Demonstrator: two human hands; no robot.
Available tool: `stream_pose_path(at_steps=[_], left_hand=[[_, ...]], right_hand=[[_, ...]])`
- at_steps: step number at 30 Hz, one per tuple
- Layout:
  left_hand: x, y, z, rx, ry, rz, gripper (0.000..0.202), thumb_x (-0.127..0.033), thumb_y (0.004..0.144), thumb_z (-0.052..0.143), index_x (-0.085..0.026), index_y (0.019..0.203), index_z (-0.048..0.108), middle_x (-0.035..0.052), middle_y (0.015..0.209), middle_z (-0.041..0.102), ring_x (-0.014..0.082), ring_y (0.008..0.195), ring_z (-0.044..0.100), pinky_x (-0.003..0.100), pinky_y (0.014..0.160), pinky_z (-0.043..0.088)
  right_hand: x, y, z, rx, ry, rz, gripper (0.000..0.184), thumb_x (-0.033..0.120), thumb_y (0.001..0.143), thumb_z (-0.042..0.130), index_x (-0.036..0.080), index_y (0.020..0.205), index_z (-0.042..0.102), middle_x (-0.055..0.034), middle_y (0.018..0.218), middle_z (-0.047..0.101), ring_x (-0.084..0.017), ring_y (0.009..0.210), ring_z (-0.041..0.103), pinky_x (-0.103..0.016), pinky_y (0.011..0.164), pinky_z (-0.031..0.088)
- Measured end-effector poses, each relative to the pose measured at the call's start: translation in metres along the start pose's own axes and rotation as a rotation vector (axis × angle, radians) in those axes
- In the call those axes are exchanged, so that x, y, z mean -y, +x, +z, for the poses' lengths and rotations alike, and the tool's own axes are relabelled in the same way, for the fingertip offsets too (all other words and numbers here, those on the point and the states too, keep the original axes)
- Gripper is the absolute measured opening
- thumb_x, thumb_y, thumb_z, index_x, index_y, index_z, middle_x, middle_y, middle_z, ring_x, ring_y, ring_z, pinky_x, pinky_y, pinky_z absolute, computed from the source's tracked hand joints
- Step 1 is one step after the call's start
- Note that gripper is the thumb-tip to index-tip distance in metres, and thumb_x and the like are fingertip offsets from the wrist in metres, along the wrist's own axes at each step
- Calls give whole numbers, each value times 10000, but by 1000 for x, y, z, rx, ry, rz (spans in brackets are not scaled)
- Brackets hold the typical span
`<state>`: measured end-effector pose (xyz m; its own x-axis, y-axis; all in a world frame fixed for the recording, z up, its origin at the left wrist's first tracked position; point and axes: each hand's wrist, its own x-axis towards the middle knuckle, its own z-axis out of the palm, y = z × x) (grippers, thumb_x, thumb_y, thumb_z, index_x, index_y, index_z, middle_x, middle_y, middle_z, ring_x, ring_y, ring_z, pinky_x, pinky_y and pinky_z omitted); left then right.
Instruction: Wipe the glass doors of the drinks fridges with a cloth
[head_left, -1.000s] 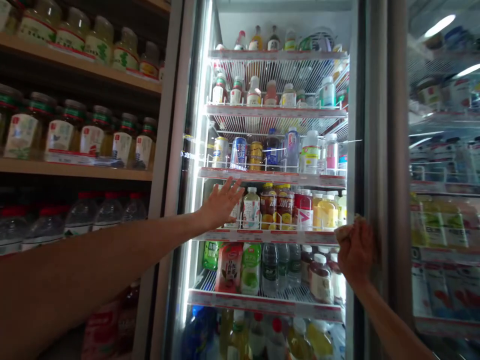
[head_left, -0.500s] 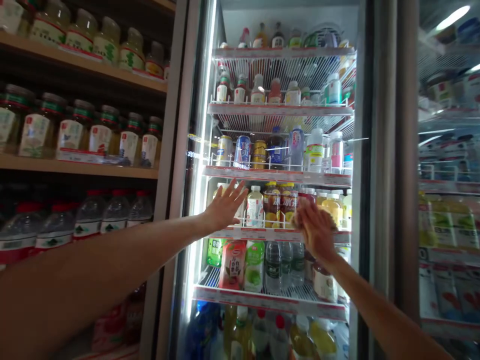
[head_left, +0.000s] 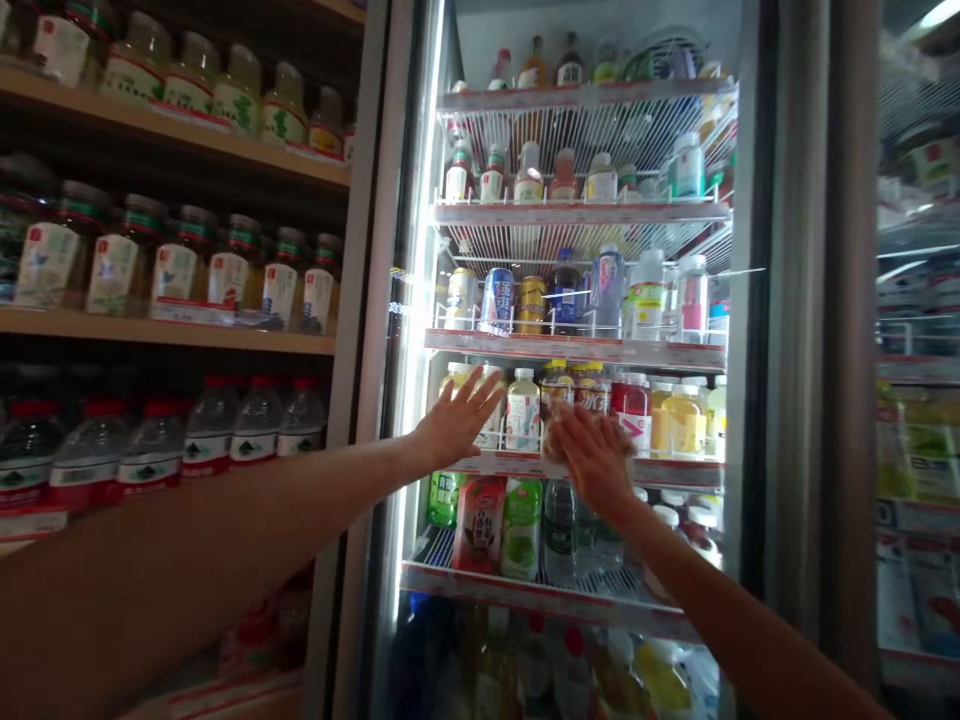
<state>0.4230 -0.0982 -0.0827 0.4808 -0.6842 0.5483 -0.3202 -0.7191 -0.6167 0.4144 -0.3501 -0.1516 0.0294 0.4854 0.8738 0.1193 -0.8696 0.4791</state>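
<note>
My left hand (head_left: pixel 460 417) has its fingers stretched apart and holds nothing; its palm faces the glass door (head_left: pixel 525 630) of a lit drinks cooler, apparently resting on it. Under my right hand (head_left: pixel 596 455) is a crumpled, pale brown cloth (head_left: pixel 556 440), held flat against the glass. Part of the cloth is covered by the fingers. Behind the glass, near my hands, stand a bottle with a white cap (head_left: pixel 523 410) and a red bottle (head_left: pixel 632 405). Streaks of reflected light cross the pane.
Wooden shelves (head_left: pixel 225 335) of bottled drinks stand to the left. A metal door frame (head_left: pixel 360 330) lies between them and the cooler. On the right, past a metal post (head_left: pixel 851 400), another glass-fronted cooler (head_left: pixel 919 420) holds more drinks.
My right hand has swept left with the cloth, uncovering the red bottle. My left hand keeps almost the same place on the glass. The view has shifted slightly.
</note>
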Motion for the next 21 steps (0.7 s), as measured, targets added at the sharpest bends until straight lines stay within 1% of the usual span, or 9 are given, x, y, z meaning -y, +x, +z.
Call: stream_pose_path(at_steps=[2, 4, 6, 9, 11, 13, 16, 18, 21], left_hand=[[0, -4, 3, 3, 10, 12, 941, -443, 728, 682, -126, 1445, 163, 171, 1519, 33, 348, 1391, -23, 553, 1080, 227], [0, -8, 6, 14, 26, 21, 916, -445, 740, 667, -133, 1444, 171, 166, 1519, 31, 343, 1393, -16, 553, 1077, 234], [1, -12, 9, 14, 46, 40, 893, -426, 744, 668, -147, 1442, 186, 150, 1521, 24, 334, 1397, -2, 544, 1072, 253], [8, -19, 13, 8, 64, 69, 855, -405, 761, 653, -165, 1440, 192, 119, 1527, 36, 302, 1406, 21, 540, 1071, 263], [17, -24, 14, 22, 68, 30, 852, -413, 768, 641, -161, 1442, 184, 117, 1529, 45, 291, 1409, 31, 555, 1075, 242], [30, -29, 14, 55, 72, -54, 873, -417, 758, 650, -158, 1444, 177, 125, 1529, 40, 299, 1408, 41, 572, 1075, 223], [51, -40, 14, 106, 90, -143, 890, -399, 736, 678, -165, 1442, 188, 131, 1529, 43, 314, 1406, 57, 583, 1069, 218], [62, -49, 14, 121, 108, -159, 890, -377, 721, 697, -160, 1435, 212, 134, 1529, 61, 321, 1404, 82, 579, 1067, 225], [68, -63, 14, 150, 119, -159, 866, -357, 715, 706, -145, 1422, 253, 139, 1525, 99, 314, 1399, 127, 544, 1073, 245]], right_hand=[[-20, 29, 1, -109, -40, 213, 510, 176, 876, 391, 194, 1385, 360, -107, 1403, 419, -248, 1361, 267, -483, 1069, 256], [-21, 42, 5, -150, -51, 338, 513, 186, 877, 384, 177, 1389, 356, -128, 1427, 376, -274, 1368, 245, -511, 1062, 254], [2, 29, 11, -83, -22, 269, 515, 176, 872, 393, 185, 1386, 361, -118, 1430, 373, -271, 1376, 224, -516, 1071, 237], [53, -14, 19, 102, 80, -79, 521, 127, 844, 414, 224, 1356, 401, -68, 1408, 418, -226, 1369, 249, -476, 1093, 218], [70, -25, 22, 167, 142, -250, 523, 121, 833, 428, 239, 1342, 414, -46, 1396, 439, -197, 1354, 284, -447, 1102, 210], [65, -7, 24, 137, 150, -220, 523, 140, 845, 432, 243, 1356, 393, -48, 1394, 441, -194, 1350, 293, -451, 1104, 203], [43, 48, 29, -7, 89, 98, 526, 163, 868, 412, 233, 1386, 347, -75, 1430, 383, -236, 1372, 242, -506, 1094, 196], [46, 69, 36, -45, 86, 229, 513, 158, 873, 401, 224, 1380, 355, -85, 1459, 329, -256, 1386, 196, -530, 1091, 191], [88, 49, 49, 28, 187, 76, 424, 125, 864, 411, 221, 1272, 470, -71, 1450, 350, -240, 1391, 183, -523, 1096, 193]])
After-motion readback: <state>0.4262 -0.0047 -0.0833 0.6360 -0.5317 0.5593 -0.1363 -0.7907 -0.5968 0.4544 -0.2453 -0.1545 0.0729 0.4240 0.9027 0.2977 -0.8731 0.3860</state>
